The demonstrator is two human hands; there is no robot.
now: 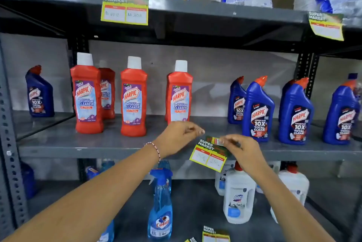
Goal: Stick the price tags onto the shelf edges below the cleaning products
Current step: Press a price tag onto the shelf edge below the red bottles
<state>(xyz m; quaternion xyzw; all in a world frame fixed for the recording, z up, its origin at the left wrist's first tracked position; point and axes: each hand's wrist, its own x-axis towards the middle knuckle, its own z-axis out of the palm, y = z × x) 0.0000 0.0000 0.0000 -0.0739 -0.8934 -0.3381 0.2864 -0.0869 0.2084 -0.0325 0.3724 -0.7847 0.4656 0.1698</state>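
Tag placement turns on one relation: the price tag (208,158) hangs at the front lip of the middle shelf (98,148), its long axis tilted, left end high toward ten o'clock, right end dropping toward four o'clock, not yet parallel with the lip. Your right hand (242,150) is the nearer one, fingers pressed together on the tag's top strip, from its two o'clock side. Your left hand (180,136) sits at the tag's ten o'clock, fingertips bunched as if pinching; what it grips is too blurred to tell. You probably need to swing the low end up until the tag runs along the lip. Room is open along the shelf edge toward nine o'clock; at twelve o'clock a red Harpic bottle (179,94) stands near your left hand, and blue Harpic bottles (258,112) crowd the two o'clock side. Spare tags (215,236) lie at six o'clock on the lower shelf.
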